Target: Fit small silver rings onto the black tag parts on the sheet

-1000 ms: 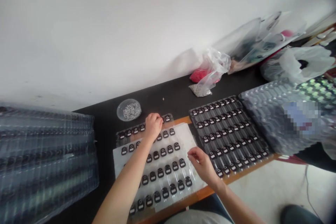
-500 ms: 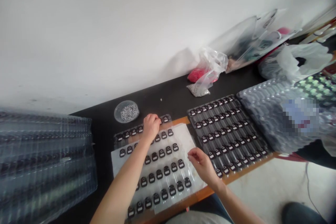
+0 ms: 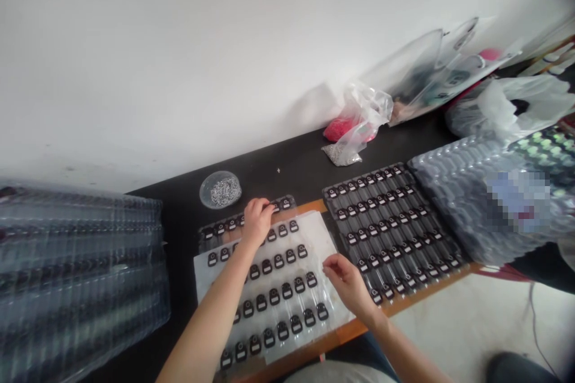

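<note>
Left hand (image 3: 258,219) rests among black pieces (image 3: 286,204), apparently adjusting one, likely needing fine touch next; right hand (image 3: 345,283) hangs curled nearby; both grips unclear.

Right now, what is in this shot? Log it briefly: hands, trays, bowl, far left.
Left hand: fingers at the far row of black pieces in the front tray
Right hand: by the white paper's right edge; grip unclear
Front tray: clear, nearer rows over the white paper
Right tray: five rows of black pieces
Bowl: beyond the front tray, small silvery bits inside
Far left: stacked plastic trays
</note>
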The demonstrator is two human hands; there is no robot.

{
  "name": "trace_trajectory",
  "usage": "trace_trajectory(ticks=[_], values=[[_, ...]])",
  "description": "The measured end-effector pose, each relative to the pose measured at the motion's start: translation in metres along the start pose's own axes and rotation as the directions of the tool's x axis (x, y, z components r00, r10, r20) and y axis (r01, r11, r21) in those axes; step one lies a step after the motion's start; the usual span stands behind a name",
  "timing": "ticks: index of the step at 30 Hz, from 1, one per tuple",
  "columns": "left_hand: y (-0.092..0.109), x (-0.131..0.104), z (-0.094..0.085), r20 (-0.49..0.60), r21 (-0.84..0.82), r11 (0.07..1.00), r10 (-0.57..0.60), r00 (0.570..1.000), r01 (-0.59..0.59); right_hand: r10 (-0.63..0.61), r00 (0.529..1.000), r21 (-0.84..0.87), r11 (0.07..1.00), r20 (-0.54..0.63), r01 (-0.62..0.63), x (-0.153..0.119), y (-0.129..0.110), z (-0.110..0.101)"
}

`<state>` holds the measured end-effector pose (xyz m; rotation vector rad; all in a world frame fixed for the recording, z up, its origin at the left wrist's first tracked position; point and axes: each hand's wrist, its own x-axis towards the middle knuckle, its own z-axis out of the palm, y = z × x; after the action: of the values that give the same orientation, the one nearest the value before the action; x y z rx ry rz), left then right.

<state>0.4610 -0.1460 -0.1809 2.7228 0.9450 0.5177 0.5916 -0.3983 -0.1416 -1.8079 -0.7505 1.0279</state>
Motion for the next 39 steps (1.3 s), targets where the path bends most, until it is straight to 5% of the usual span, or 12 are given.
trace_trajectory(ticks=[9, 20, 39], values=[[0.005, 0.002, 0.002, 0.0, -0.025, 1.0, -0.012, 1.0, 0.012, -0.019, 1.0, -0.007, 1.0, -0.023, 0.019, -0.001, 0.003, -0.002], [0.012, 0.018, 0.015, 0.016, 0.041, 0.965, -0.26, 0.965, 0.259, 0.002, 1.0, 0.001, 1.0, 0.0, -0.002, -0.004, 0.007, -0.004], [0.011, 0.028, 0.006, 0.189, 0.125, 0.975, -0.207, 0.96, 0.186, 0.0, 0.999, -0.029, 1.0, 0.042, 0.001, 0.0, 0.011, -0.007]])
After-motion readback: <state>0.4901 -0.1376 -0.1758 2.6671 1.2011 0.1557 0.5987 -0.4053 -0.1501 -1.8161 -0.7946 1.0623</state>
